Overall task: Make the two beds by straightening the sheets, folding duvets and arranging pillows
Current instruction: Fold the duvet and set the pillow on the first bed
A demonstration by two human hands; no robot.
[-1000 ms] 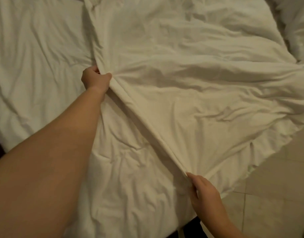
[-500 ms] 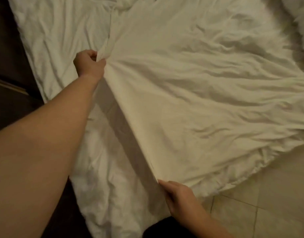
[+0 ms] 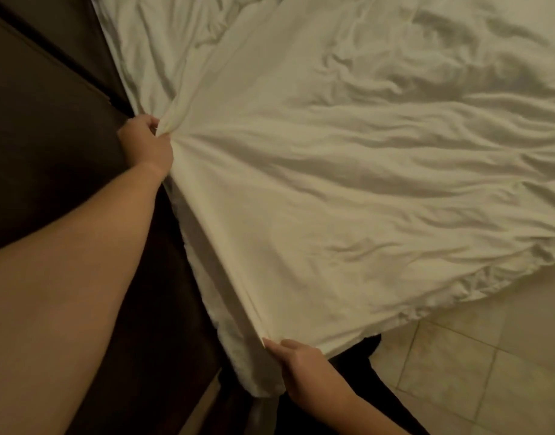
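Duvet [image 3: 332, 199] fills most of the view, white and creased. It spreads from the dark strip on the left right across to the tiles, and its near edge is held in both hands.

Far left, a dark brown surface [image 3: 50, 136] runs alongside the bedding. Over it comes the left forearm [image 3: 81, 277], and the left hand [image 3: 145, 146] is clenched on a bunch of duvet at its left margin. The fabric there gathers into tight pleats that fan out to the right from the fist.

From that fist a straight, taut edge of the top layer runs down and to the right, lifted clear of a second white layer [image 3: 213, 287] showing beneath. At the low end of the edge, the right hand [image 3: 296, 365] pinches the cloth at its near corner.

Just right of that hand, a dark shape [image 3: 354, 350] sits below the hem; what it is, I can't tell. Far right are pale floor tiles [image 3: 477, 356], with the duvet's ruffled hem lying over them.
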